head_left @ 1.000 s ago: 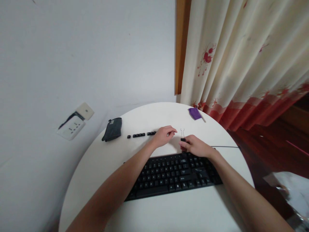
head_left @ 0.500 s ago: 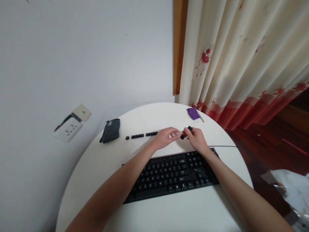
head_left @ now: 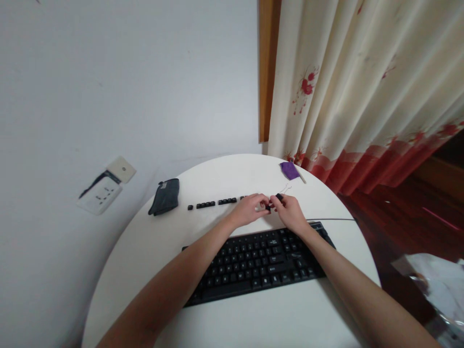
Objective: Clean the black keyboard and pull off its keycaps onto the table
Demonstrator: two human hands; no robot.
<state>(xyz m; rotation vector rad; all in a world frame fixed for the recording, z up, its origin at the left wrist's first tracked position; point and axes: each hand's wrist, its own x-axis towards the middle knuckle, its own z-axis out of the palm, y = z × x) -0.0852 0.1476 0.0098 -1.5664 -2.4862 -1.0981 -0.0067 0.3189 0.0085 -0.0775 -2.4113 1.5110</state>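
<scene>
Just beyond the keyboard [head_left: 250,258], my two hands meet over the white table. My left hand [head_left: 250,209] curls its thumb and fingers onto a small black keycap [head_left: 268,209]. In my right hand [head_left: 291,211] is a wire keycap puller [head_left: 279,196]; its black handle shows above the fingers and thin wire sticks out behind it. My right fingers hide the puller's near end, so its hold on the keycap cannot be made out. A row of loose black keycaps [head_left: 205,205] runs leftward behind my left hand, which covers part of it.
A dark zip pouch [head_left: 165,196] lies at the table's left edge. At the back right sits a purple cloth item [head_left: 289,170] with a pale stick. A wall socket [head_left: 100,195] is on the left, a curtain [head_left: 348,96] on the right. The round table [head_left: 232,324] has a seam at right.
My right hand has moved left with the puller and keycap, up to my left hand. The left fingers, apart from the keycap before, now close on it.
</scene>
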